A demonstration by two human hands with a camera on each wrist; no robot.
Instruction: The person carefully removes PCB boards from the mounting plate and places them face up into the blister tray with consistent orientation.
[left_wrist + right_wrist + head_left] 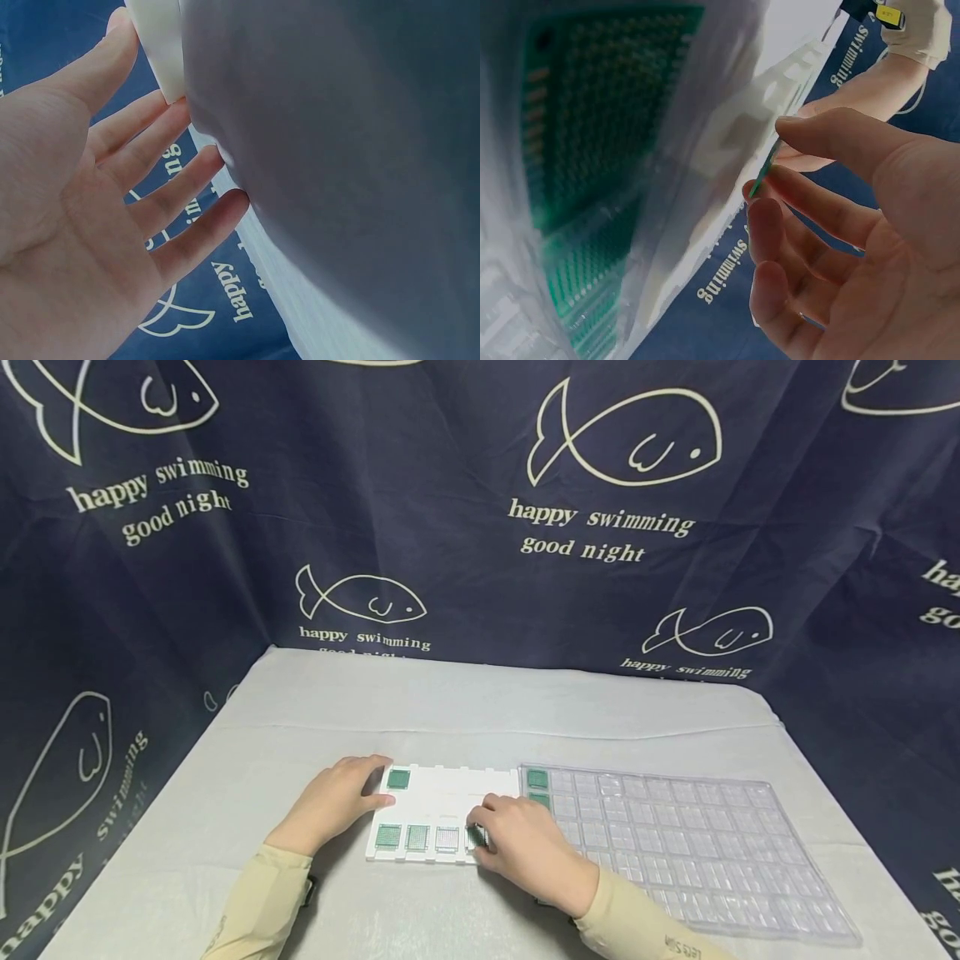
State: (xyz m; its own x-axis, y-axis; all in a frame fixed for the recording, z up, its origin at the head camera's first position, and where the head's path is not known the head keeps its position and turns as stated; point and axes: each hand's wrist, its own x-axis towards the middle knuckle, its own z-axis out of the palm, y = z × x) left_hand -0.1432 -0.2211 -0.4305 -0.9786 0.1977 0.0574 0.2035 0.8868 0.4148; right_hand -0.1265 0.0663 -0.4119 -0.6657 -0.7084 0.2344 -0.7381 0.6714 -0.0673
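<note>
On the table lies a white slotted plate (450, 793). A green circuit board (398, 779) sits in its far left corner, and several more lie in a row along its near edge. My left hand (341, 802) touches the plate's left end; in the left wrist view its fingers (202, 225) are mostly straight. Over the right end of the near row, my right hand (521, 843) pinches a small green circuit board (763, 171) between thumb and fingers. That board is seen nearly edge-on in the right wrist view and is partly hidden by my fingers in the head view.
Right of the plate lies a clear plastic compartment tray (697, 843). Green circuit boards (537, 778) stand in its leftmost column, part of which my right arm covers. A white cloth (450, 702) covers the table, and dark blue fish-print curtains (480, 527) surround it.
</note>
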